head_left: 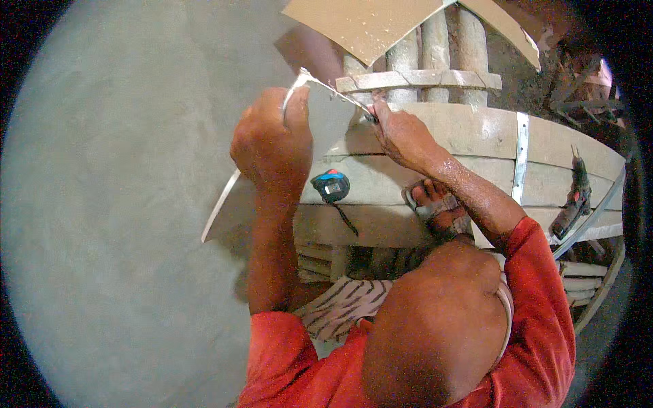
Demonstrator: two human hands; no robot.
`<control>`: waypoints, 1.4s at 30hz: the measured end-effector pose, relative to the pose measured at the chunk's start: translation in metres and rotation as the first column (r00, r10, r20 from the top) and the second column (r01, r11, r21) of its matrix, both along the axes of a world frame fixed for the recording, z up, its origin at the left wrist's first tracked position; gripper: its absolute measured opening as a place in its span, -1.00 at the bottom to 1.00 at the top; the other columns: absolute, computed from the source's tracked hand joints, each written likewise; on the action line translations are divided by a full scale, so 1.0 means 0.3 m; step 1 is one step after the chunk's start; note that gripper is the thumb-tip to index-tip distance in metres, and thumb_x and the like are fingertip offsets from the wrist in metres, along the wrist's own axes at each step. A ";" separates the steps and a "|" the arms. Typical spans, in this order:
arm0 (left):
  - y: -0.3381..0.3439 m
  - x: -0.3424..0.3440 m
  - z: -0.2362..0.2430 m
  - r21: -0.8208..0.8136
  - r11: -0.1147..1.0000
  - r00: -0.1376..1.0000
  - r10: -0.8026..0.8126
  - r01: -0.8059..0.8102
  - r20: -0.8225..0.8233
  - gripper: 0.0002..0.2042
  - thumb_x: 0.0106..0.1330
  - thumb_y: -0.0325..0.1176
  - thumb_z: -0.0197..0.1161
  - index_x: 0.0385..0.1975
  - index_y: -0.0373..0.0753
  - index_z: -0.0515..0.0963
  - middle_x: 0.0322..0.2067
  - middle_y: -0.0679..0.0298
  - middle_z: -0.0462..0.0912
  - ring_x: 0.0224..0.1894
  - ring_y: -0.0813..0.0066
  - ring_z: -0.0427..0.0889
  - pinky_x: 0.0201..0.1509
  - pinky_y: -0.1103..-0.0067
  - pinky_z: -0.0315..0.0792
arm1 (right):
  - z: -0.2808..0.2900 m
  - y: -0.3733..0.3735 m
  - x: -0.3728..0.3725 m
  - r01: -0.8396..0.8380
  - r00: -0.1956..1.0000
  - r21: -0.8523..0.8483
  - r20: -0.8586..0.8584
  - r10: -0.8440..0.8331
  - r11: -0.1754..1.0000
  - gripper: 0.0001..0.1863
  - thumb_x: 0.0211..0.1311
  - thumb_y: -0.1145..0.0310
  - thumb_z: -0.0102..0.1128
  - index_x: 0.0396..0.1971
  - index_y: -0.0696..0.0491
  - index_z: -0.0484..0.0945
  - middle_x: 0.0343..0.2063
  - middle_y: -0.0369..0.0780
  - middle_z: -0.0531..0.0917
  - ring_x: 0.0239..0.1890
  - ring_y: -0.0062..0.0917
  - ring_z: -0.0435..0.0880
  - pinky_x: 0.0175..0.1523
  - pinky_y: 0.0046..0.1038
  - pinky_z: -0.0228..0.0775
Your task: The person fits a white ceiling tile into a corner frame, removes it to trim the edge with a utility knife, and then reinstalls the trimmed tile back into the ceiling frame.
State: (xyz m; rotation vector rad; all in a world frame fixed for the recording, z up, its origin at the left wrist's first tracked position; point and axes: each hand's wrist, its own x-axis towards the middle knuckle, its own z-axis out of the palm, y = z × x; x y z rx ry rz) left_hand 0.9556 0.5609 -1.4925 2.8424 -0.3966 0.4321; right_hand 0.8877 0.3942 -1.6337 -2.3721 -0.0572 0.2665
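Observation:
My left hand [272, 136] is raised at the centre left, its fingers closed around a narrow white strip [219, 207]. One end of the strip hangs below the fist; the other rises above the thumb to a frayed, bent tip. Across from it, my right hand [408, 136] is closed on a thin, blade-like piece [350, 100] with a dark end at the fingers. This piece slants up to meet the strip's tip. Whether it is a knife or a part of the strip is hard to tell. Below and between the hands lies a black and blue tape measure [331, 185].
Pale planks [462, 129] lie side by side under my sandalled foot [439, 204]. A white metal strip [521, 153] crosses them. On the right rests a black hand tool [573, 197]. A brown board [367, 27] overlaps pale round posts [435, 51]. Grey floor [122, 170] spreads left.

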 end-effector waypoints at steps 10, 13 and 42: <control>0.034 -0.013 0.009 0.032 0.999 0.999 -0.038 0.037 0.033 -0.73 0.28 -0.08 0.19 -0.48 -0.14 0.56 -0.57 0.13 0.57 -0.48 0.08 0.56 -0.39 0.23 0.41 | 0.174 0.071 0.040 0.006 0.994 0.135 0.109 -0.021 0.991 -0.73 0.25 0.44 0.00 -0.09 0.16 0.24 -0.53 0.14 0.55 -0.39 0.10 0.58 -0.31 0.03 0.35; 0.021 0.002 0.020 0.033 0.998 0.998 -0.052 0.051 0.025 -0.73 0.29 -0.07 0.18 -0.42 -0.15 0.58 -0.54 0.09 0.59 -0.46 0.05 0.58 -0.36 0.23 0.42 | -0.007 -0.031 -0.029 -0.041 0.994 -0.019 -0.100 0.039 0.999 -0.73 0.27 0.41 -0.03 -0.08 0.16 0.27 -0.47 0.16 0.57 -0.36 0.10 0.58 -0.28 0.06 0.34; 0.173 -0.155 0.112 0.002 0.995 0.971 -0.095 0.097 -0.221 -0.75 0.25 -0.12 0.25 -0.38 -0.19 0.55 -0.47 0.07 0.62 -0.41 0.00 0.61 -0.37 0.22 0.42 | 0.601 0.107 -0.068 -0.094 0.973 -0.278 0.177 0.147 0.956 -0.76 0.35 0.24 0.04 -0.22 0.12 0.36 -0.47 -0.04 0.62 -0.47 -0.13 0.65 -0.43 -0.16 0.46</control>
